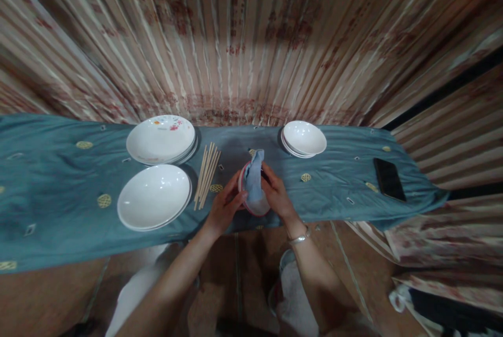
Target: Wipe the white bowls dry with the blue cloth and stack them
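Near the front edge of the cloth-covered table, my two hands hold a small bowl [259, 207] with a reddish rim, tilted on its side. My left hand [228, 202] grips the bowl's left side, thumb over the rim. A light blue cloth [255, 177] lies across the bowl's inside, its top sticking up past the rim. My right hand [277, 193] is closed on the right, pressing the cloth against the bowl; part of its fingers is hidden behind them. Left of my hands lies a loose bunch of wooden chopsticks [207, 175].
A stack of flower-patterned plates [161, 139] and a stack of deep white plates [155, 196] stand at left. White bowls [305, 138] are stacked at back right, and a black phone [389, 178] lies far right. Pleated curtains [243, 64] hang behind the table [334, 190].
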A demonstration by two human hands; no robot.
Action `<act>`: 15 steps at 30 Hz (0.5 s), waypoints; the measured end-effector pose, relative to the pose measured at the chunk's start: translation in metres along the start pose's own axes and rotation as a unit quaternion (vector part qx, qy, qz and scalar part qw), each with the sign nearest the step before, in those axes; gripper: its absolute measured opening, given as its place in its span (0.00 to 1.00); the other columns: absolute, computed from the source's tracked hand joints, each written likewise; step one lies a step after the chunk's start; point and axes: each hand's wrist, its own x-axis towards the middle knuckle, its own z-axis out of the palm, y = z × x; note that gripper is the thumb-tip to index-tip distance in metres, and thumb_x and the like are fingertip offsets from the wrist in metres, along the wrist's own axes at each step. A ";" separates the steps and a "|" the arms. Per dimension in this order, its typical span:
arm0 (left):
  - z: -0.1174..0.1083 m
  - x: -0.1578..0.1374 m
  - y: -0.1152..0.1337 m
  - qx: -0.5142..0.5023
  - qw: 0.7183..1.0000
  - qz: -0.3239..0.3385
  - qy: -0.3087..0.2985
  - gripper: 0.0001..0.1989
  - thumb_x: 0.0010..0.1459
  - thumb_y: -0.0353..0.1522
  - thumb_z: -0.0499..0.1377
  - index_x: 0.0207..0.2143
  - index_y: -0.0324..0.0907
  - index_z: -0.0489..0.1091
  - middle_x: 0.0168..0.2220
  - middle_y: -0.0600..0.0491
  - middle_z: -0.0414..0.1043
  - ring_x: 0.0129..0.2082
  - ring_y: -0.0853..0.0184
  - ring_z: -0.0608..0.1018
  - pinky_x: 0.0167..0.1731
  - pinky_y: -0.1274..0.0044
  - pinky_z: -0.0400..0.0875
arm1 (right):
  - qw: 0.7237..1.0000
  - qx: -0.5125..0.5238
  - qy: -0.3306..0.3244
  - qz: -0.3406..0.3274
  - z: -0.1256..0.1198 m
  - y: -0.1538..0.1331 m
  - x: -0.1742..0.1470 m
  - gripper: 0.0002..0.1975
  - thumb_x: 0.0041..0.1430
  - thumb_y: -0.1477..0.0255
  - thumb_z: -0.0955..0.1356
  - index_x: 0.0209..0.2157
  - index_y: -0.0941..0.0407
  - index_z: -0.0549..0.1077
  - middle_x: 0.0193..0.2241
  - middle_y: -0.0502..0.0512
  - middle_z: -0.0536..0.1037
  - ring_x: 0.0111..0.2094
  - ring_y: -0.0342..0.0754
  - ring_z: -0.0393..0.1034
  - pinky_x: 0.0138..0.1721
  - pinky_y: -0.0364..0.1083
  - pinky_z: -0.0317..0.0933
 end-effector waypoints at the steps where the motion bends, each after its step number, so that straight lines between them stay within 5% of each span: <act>1: 0.000 0.000 0.000 -0.001 1.000 0.000 0.000 0.40 0.52 0.45 0.64 0.65 0.46 0.57 0.63 0.47 0.64 0.58 0.48 0.70 0.41 0.67 0.79 | 1.000 0.000 0.000 0.006 0.000 0.001 0.000 0.22 0.62 0.66 0.65 0.58 0.50 0.69 0.59 0.53 0.70 0.61 0.51 0.63 0.65 0.53 0.52; 15: 0.001 0.000 -0.005 -0.025 0.999 -0.018 0.016 0.44 0.49 0.47 0.65 0.65 0.44 0.57 0.57 0.45 0.71 0.54 0.50 0.75 0.42 0.66 0.78 | 0.996 0.032 -0.069 -0.046 0.003 -0.022 -0.006 0.16 0.64 0.65 0.65 0.52 0.46 0.75 0.56 0.49 0.73 0.59 0.48 0.64 0.64 0.50 0.53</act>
